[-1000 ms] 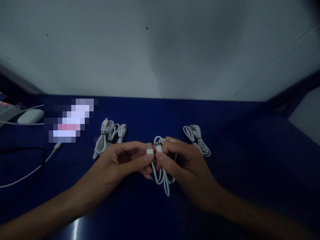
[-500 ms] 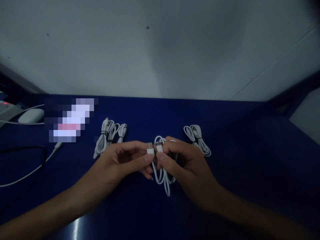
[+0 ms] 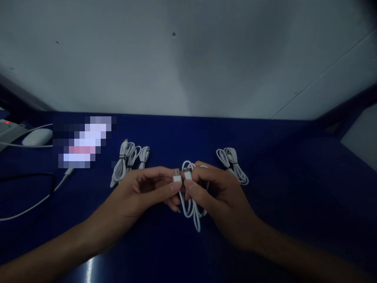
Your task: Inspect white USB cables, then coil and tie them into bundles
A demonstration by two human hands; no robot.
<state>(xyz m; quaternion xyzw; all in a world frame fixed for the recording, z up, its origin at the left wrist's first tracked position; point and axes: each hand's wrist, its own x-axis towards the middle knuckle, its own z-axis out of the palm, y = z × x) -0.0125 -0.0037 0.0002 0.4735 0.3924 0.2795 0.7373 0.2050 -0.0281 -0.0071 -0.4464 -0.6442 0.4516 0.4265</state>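
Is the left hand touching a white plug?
Touching: the head view shows the left hand pinching a white plug, its thumb against it.

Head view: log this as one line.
left hand: pinches USB-A plug | right hand: holds connector, looped white cable | blue table: tied cable bundles left and right

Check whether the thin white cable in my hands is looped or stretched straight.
Looped: the thin white cable curves back on itself beside the right hand.
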